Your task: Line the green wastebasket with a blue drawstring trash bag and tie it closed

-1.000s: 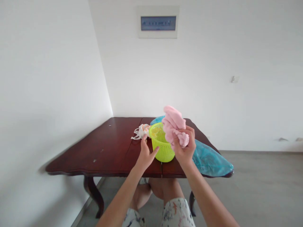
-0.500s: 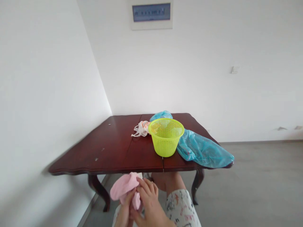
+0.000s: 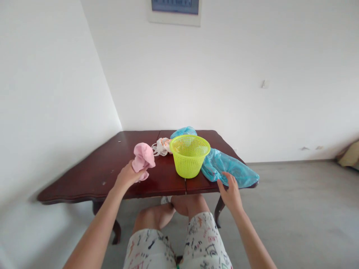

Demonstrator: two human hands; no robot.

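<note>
My left hand [image 3: 127, 176] is closed on a pink sock [image 3: 143, 157], soft and bunched up, which it holds above the left part of the table. Fingers apart, my right hand [image 3: 231, 192] is at the table's front edge with nothing in it. Its fingertips overlap the near side of a blue plastic bag [image 3: 238, 170] in view; whether they touch it I cannot tell. Between the two hands stands a yellow-green mesh basket [image 3: 188, 164], upright. Nothing shows through its mesh that I can make out.
The dark red wooden table [image 3: 92, 173] has a wavy edge and stands against white walls. Behind the basket lie a white plastic bag with orange print [image 3: 162, 147] and a second blue bag [image 3: 184, 131]. My knees [image 3: 157, 216] are under the front edge.
Both hands were together over my lap, on the pink sock. They have parted: the left has carried the sock up over the table, the right has let go and moved right toward the blue bag.
</note>
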